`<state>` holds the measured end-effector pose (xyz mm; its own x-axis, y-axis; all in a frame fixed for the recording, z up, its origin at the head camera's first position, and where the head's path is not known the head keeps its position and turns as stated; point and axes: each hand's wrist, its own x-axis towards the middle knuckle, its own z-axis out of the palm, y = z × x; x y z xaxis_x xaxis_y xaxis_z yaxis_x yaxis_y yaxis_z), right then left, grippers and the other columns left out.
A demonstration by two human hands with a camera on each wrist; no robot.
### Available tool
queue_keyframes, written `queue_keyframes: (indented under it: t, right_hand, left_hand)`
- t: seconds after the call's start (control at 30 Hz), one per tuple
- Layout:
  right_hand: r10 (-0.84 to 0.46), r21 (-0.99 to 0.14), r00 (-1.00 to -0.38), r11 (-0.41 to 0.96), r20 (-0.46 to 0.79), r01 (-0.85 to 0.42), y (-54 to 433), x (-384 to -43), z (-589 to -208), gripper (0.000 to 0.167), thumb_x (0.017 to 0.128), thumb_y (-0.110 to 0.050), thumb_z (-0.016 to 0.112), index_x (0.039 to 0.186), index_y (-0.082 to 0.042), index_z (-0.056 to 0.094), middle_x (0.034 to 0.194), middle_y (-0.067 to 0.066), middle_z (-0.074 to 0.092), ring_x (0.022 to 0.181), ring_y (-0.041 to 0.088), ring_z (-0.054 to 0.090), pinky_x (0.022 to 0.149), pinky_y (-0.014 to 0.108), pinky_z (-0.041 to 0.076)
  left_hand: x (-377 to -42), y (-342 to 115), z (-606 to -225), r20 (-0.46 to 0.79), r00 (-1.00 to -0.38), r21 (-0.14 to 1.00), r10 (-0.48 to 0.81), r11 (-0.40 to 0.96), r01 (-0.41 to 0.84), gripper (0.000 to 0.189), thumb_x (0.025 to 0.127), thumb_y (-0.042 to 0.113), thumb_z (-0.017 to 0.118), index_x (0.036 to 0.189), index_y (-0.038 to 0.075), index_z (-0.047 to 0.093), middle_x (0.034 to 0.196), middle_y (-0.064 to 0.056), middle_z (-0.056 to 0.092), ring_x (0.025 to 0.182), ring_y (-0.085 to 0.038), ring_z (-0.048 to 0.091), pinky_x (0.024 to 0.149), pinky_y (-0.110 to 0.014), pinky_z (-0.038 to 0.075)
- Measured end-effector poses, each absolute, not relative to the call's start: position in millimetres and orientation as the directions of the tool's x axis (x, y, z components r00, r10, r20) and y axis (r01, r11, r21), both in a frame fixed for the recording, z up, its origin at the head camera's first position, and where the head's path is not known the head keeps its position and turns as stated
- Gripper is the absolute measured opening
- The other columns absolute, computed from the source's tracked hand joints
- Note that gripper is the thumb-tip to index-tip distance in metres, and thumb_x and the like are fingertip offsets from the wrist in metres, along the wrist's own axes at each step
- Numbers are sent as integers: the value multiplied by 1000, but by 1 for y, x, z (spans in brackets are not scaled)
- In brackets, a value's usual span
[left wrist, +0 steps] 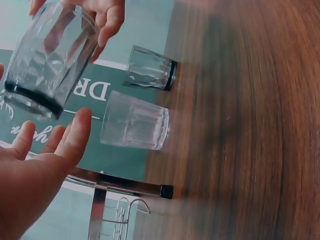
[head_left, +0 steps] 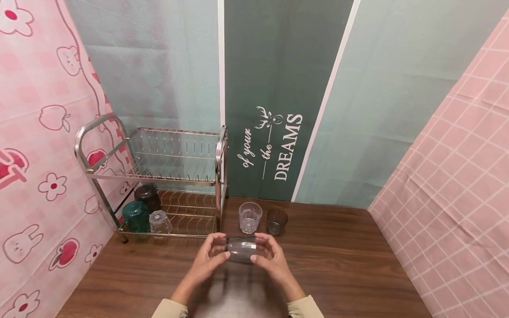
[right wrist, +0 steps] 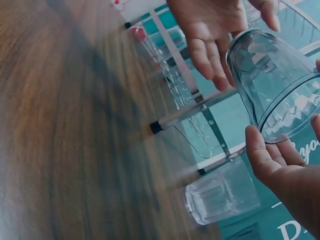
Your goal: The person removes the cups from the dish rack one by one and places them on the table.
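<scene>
A clear grey drinking glass (head_left: 240,249) is held on its side above the front of the table. My right hand (head_left: 274,258) grips its rim end, fingers and thumb on opposite sides, as the right wrist view shows with the glass (right wrist: 272,75). My left hand (head_left: 207,260) is at the base end, its fingers (right wrist: 200,57) spread and fairly straight; whether they touch the glass is hard to tell. Beyond the hands, a clear tumbler (head_left: 249,218) and a smaller dark grey tumbler (head_left: 276,223) stand upright side by side.
A two-tier metal dish rack (head_left: 191,179) stands at the left. Its lower tier holds a teal glass (head_left: 136,216), a dark glass (head_left: 147,196) and a small clear glass (head_left: 160,223), apparently upside down. Fabric-covered walls (head_left: 445,176) border the wooden table (head_left: 338,265).
</scene>
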<state>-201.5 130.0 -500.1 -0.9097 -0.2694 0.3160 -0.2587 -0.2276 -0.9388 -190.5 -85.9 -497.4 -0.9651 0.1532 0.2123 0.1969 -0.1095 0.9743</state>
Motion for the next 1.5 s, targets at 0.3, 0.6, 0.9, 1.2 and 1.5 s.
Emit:
queue_keyframes:
  t: [0.3, 0.6, 0.9, 1.2, 1.5]
  right_hand:
    - [-260, -970, -935, -29, 242, -243, 138, -195, -481, 54, 71, 9, 70, 122, 5, 50, 117, 24, 50, 108, 39, 46, 79, 39, 49]
    - [-279, -773, -886, 437, 371, -461, 163, -210, -484, 55, 65, -11, 79, 117, -13, 60, 106, 4, 53, 95, 22, 51, 71, 32, 47]
    - [-352, -617, -881, 630, 315, -472, 183, -221, -476, 54, 67, -20, 78, 117, -13, 61, 105, 1, 51, 99, 22, 51, 83, 45, 41]
    - [-371, -488, -893, 748, 255, -450, 198, -229, -471, 53, 65, -18, 76, 116, -12, 61, 101, 7, 50, 95, 24, 48, 76, 40, 43]
    - [-335, -451, -916, 798, 219, -400, 212, -239, -469, 52, 65, -19, 72, 116, -13, 62, 100, 7, 48, 95, 28, 46, 73, 40, 43]
  left_hand:
    - [-192, -94, -496, 283, -951, 942, 126, 151, 300, 36, 79, 4, 70, 112, 8, 57, 105, -7, 58, 95, -24, 56, 74, -38, 50]
    - [-200, -118, -486, 535, -836, 640, 120, 589, 494, 37, 71, 10, 76, 105, 7, 64, 98, -2, 59, 91, -26, 58, 76, -41, 46]
    - [-206, -146, -473, 481, -866, 501, 135, 769, 397, 35, 72, 13, 75, 106, 8, 64, 100, -9, 57, 92, -28, 57, 75, -46, 47]
    - [-211, -168, -463, 468, -874, 375, 134, 865, 333, 34, 73, 15, 74, 105, 7, 64, 95, -13, 55, 85, -33, 56, 67, -48, 46]
    - [-215, -189, -455, 489, -864, 301, 123, 905, 300, 35, 72, 17, 74, 103, 4, 64, 94, -17, 54, 79, -38, 56, 62, -51, 46]
